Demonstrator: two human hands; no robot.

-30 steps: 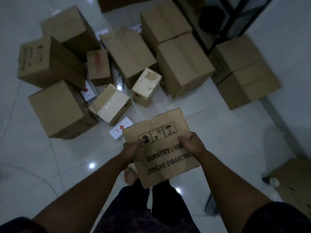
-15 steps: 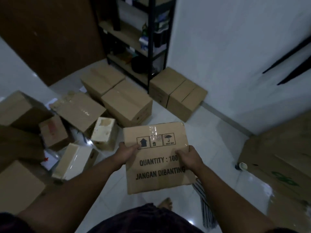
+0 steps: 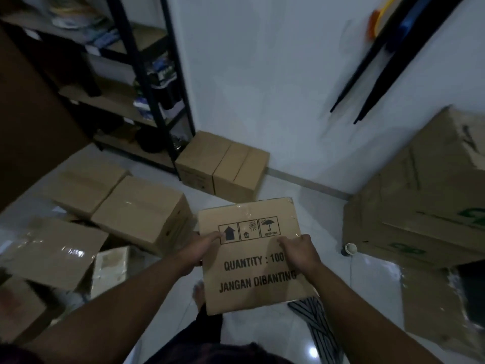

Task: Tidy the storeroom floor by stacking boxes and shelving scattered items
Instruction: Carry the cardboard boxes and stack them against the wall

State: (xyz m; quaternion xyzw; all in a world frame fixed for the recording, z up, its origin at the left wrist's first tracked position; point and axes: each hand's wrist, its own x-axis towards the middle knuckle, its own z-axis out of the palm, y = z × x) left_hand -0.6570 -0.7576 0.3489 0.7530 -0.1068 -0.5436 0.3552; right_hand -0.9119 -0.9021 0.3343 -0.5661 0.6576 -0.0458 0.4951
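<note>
Am holding printed box up in air, near black rack. Left hand and right hand gripping its sides, fingers curled over top. Not stacked yet. Loose boxes lying on floor in front of rack. Am guessing most tidying left.

Bare forearms from elbow to wrist — a dark sleeve edge on the left arm, dark clothing below, one bare foot.

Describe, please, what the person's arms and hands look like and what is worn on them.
Both forearms are bare; the left hand and right hand show no gloves, rings or watch. A dark sleeve edge shows at the left upper arm.
</note>
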